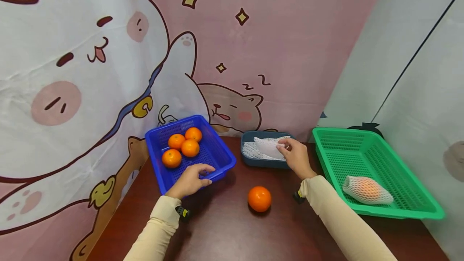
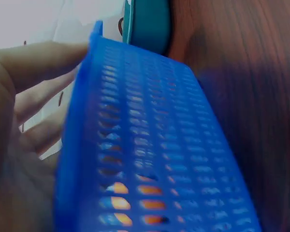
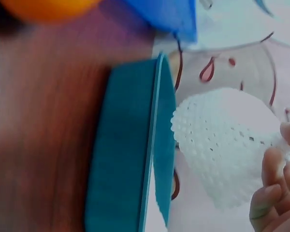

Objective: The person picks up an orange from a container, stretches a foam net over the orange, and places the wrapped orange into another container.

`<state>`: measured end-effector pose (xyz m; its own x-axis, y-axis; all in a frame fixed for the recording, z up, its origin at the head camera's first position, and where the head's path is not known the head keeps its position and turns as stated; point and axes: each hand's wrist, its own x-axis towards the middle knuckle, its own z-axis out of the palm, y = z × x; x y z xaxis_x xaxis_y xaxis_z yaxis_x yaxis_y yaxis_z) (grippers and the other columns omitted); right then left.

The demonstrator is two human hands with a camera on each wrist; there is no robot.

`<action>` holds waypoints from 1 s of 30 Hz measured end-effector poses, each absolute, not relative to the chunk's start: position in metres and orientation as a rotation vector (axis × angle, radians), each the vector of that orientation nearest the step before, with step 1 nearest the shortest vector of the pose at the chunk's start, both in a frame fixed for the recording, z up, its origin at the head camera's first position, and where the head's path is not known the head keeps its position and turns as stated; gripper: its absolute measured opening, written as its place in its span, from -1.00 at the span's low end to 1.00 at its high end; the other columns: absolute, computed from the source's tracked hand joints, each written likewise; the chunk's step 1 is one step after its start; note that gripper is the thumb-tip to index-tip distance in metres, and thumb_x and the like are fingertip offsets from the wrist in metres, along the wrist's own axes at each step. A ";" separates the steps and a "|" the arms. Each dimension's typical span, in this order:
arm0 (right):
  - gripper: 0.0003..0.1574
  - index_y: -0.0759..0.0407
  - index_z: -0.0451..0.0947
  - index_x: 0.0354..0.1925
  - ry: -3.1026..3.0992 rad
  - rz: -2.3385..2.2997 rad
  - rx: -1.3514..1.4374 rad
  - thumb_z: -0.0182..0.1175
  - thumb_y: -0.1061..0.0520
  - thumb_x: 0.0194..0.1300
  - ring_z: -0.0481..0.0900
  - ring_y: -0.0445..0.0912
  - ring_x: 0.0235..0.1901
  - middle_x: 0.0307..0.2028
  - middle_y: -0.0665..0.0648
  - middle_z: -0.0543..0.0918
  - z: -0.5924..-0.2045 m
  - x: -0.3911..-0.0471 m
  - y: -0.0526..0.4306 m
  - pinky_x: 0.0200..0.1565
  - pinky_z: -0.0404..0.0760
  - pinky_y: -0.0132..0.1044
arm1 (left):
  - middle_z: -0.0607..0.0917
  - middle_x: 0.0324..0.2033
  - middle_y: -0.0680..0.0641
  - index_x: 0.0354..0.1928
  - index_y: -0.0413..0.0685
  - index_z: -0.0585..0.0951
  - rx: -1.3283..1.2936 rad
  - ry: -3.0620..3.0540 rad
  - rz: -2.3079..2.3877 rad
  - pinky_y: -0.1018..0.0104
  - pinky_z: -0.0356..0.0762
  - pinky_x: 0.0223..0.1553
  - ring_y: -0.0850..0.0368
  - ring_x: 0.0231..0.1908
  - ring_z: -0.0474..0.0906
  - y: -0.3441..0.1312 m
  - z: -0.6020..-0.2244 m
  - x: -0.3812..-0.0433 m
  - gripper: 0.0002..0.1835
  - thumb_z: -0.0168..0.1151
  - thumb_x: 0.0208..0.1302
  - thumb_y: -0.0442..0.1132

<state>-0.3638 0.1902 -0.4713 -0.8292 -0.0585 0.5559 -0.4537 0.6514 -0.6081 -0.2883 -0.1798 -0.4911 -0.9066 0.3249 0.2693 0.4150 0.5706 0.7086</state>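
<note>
My right hand [image 1: 299, 158] pinches the edge of a white foam fruit net [image 1: 270, 148], lifted over the dark teal bin [image 1: 266, 163]. In the right wrist view the net [image 3: 222, 145] hangs flat beside the fingertips, past the bin's rim. More white netting lies in the bin. My left hand [image 1: 193, 179] is at the near rim of the blue basket [image 1: 226, 164], fingers loosely bent over it. Several oranges [image 1: 190, 148] sit inside that basket. One bare orange [image 1: 259, 199] stands on the table between my arms.
On the right, a green basket [image 1: 398, 164] holds a netted orange [image 1: 367, 190]. A cartoon-printed cloth [image 1: 290, 51] hangs behind the brown table [image 1: 232, 233]. The teal bin stands between both baskets, close to the cloth.
</note>
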 end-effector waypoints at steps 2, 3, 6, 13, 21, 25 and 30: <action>-0.81 0.19 0.66 -0.21 -2.360 1.071 0.397 0.40 0.19 0.17 0.47 -0.12 -0.66 -0.55 0.06 0.56 -0.470 -0.350 0.187 -0.59 0.49 -0.32 | 0.69 -0.14 -0.04 -0.02 -0.09 0.67 -0.643 -2.634 -1.175 -0.01 0.54 -0.10 -0.07 -0.15 0.62 -0.173 -0.487 -0.288 -0.60 0.46 0.04 -0.40; -0.80 0.18 0.65 -0.22 -2.355 1.073 0.399 0.41 0.19 0.16 0.46 -0.14 -0.67 -0.56 0.05 0.55 -0.469 -0.343 0.185 -0.60 0.49 -0.34 | 0.69 -0.15 -0.05 -0.01 -0.09 0.67 -0.648 -2.602 -1.158 0.01 0.54 -0.12 -0.06 -0.15 0.63 -0.168 -0.483 -0.286 -0.60 0.46 0.05 -0.39; -0.74 0.17 0.62 -0.20 -2.348 1.103 0.408 0.44 0.21 0.13 0.44 -0.15 -0.66 -0.58 0.03 0.53 -0.466 -0.323 0.173 -0.60 0.48 -0.34 | 0.70 -0.16 -0.06 -0.01 -0.08 0.68 -0.702 -2.508 -1.124 0.04 0.56 -0.15 -0.01 -0.18 0.62 -0.147 -0.473 -0.282 -0.63 0.45 0.09 -0.35; -0.63 0.20 0.55 -0.03 -2.312 1.422 0.486 0.38 0.15 0.21 0.50 -0.12 -0.67 -0.51 0.04 0.59 -0.465 -0.290 0.141 -0.59 0.57 -0.30 | 0.66 -0.05 -0.06 0.14 -0.10 0.59 -0.900 -2.428 -1.271 0.16 0.60 -0.17 -0.02 -0.19 0.65 -0.088 -0.474 -0.269 -0.54 0.42 0.16 -0.26; -0.62 0.29 0.48 0.11 -2.266 1.682 0.696 0.13 0.39 0.33 0.62 0.04 -0.46 -0.31 0.22 0.64 -0.465 -0.270 0.126 -0.42 0.65 -0.26 | 0.57 0.03 -0.18 0.28 -0.15 0.43 -0.766 -2.228 -1.774 0.13 0.63 -0.15 -0.09 -0.04 0.58 -0.047 -0.492 -0.267 -0.37 0.42 0.16 -0.32; -0.52 0.45 0.46 0.08 -2.257 1.652 0.779 0.13 0.55 0.15 0.62 0.16 -0.37 -0.29 0.35 0.61 -0.448 -0.259 0.123 -0.31 0.64 -0.30 | 0.64 -0.06 -0.20 0.17 -0.23 0.49 -0.676 -2.114 -1.857 0.20 0.64 -0.20 -0.14 -0.11 0.62 -0.041 -0.494 -0.267 -0.48 0.39 0.15 -0.42; -0.52 0.44 0.47 0.02 -2.293 1.515 0.754 0.25 0.54 0.10 0.61 0.14 -0.38 -0.31 0.35 0.60 -0.436 -0.253 0.124 -0.31 0.65 -0.22 | 0.65 -0.26 -0.40 -0.12 -0.49 0.49 -0.603 -1.997 -1.909 0.02 0.65 -0.29 -0.36 -0.31 0.62 -0.043 -0.474 -0.257 -0.75 0.26 0.15 -0.61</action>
